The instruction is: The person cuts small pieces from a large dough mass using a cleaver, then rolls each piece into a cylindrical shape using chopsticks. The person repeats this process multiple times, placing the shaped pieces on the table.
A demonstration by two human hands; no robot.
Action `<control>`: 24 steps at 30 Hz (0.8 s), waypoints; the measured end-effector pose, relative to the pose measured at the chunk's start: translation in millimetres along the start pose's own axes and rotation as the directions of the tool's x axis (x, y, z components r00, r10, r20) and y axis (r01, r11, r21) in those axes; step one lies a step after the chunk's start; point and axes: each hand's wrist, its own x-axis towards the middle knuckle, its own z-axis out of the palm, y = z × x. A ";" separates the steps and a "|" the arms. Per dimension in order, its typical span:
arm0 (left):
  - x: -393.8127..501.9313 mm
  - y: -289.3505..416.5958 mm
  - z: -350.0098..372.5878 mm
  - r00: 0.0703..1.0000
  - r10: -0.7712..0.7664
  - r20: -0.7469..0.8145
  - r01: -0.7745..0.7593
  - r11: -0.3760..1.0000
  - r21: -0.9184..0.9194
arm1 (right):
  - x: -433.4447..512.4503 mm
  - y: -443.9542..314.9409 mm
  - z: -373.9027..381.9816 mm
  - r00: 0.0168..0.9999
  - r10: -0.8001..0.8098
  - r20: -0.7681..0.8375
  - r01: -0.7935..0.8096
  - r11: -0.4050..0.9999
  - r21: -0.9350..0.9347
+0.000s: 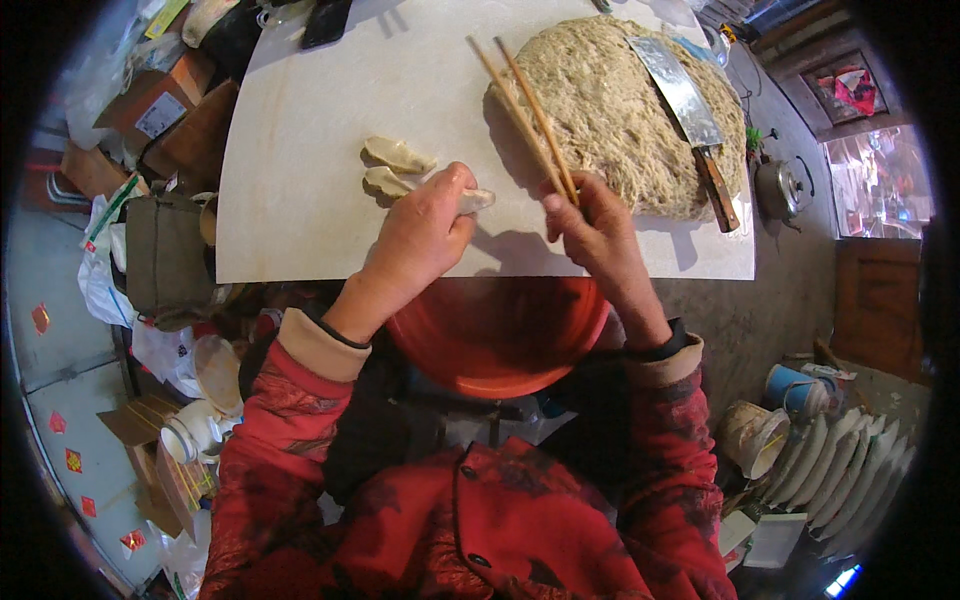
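My left hand (424, 221) is closed around a pale, slick piece (477, 200), whose end sticks out past the thumb. Two similar flat, greenish-grey pieces (397, 154) lie just beyond it on the white board tabletop (315, 97). A pair of wooden chopsticks (529, 112) is gripped in my right hand (596, 225), tips pointing up and away. Beyond that hand spreads a big, rough, beige dough-like mound (600, 97). Across its right side rests a cleaver (679, 94), wooden handle towards me. What the pale pieces are made of I cannot tell.
Below the board's near edge, a red basin (499, 337) sits between my arms. A dark phone-like object (327, 22) lies at the far left. Cardboard boxes (161, 101) crowd the left side. On the right floor stand a metal kettle (780, 187) and a blue bucket (795, 390).
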 end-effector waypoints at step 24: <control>4.4 27.2 20.4 0.936 -0.052 0.349 0.334 0.447 -0.830 | -2.7 6.2 11.2 0.992 -0.050 -0.113 0.047 0.999 -0.022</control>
